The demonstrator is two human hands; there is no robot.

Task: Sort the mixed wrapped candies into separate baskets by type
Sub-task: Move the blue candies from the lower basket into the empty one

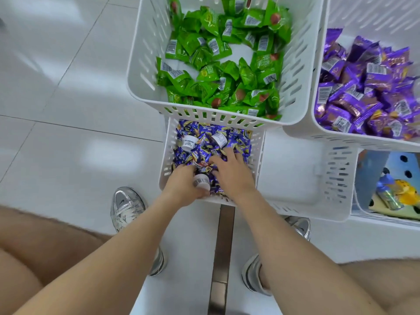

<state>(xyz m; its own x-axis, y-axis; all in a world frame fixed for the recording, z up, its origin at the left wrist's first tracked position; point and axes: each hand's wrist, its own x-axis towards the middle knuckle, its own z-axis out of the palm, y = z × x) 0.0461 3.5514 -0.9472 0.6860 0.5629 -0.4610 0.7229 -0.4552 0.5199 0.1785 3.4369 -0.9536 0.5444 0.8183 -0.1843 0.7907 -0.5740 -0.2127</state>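
A small white basket [166,155] in the middle holds blue-and-yellow wrapped candies [236,137] mixed with small white jelly cups [188,142]. My left hand [184,185] is inside its near edge and grips one white jelly cup [201,181]. Beside it, my right hand [231,171] lies with spread fingers on the candies. Behind stands a large white basket [141,71] of green wrapped candies [204,48]. At the right, another white basket [318,130] holds purple wrapped candies [363,92].
A lower white basket [338,176] at the right sits beside a bin with a blue and yellow toy [395,192]. The floor is white tile with a dark metal strip [221,258]. My shoes and knees are below the baskets.
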